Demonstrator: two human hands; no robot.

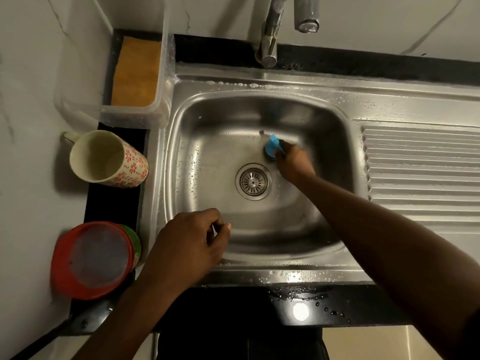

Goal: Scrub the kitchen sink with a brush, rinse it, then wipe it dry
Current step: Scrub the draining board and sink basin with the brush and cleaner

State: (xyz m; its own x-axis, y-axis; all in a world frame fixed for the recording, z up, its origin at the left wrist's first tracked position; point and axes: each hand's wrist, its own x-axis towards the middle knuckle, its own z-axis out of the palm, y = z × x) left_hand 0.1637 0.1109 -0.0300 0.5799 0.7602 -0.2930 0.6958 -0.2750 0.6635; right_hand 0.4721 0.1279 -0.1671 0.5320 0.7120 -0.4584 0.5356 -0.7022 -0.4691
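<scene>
Gripping the blue brush (272,147), the right hand (294,163) reaches into the steel sink (207,157), fingers wrapped round the handle. The brush head sits against the basin floor just beyond and right of the drain (253,181), close to the back wall. The blue handle tilts up and away from the drain. The bristles are dark and mostly hidden under the handle. Left hand (191,241): hovering over or resting at the basin's front edge, nearer than the drain and to its left. Its fingers are curled inward with the thumb tip close to the index tip, and nothing is visible in its grip. Water droplets or suds bead along the basin wall left of the drain and on the sink rim both beyond and nearer than the drain. The ribbed drainboard (420,172) lies right of the drain. The faucet (270,37) stands beyond the drain, its spout end at the top of the view. A clear plastic tub (161,74) holding an orange cloth or sponge (136,71) sits beyond and left of the drain, on the black desk (233,310). A floral mug (107,158) lies on its side left of the drain, mouth facing the camera. Nearer and left of the drain sits a red-rimmed item (93,259) stacked on a green one; whether these are lids or bowls I cannot tell. Droplets also show on the desk edge nearer than the drain.
</scene>
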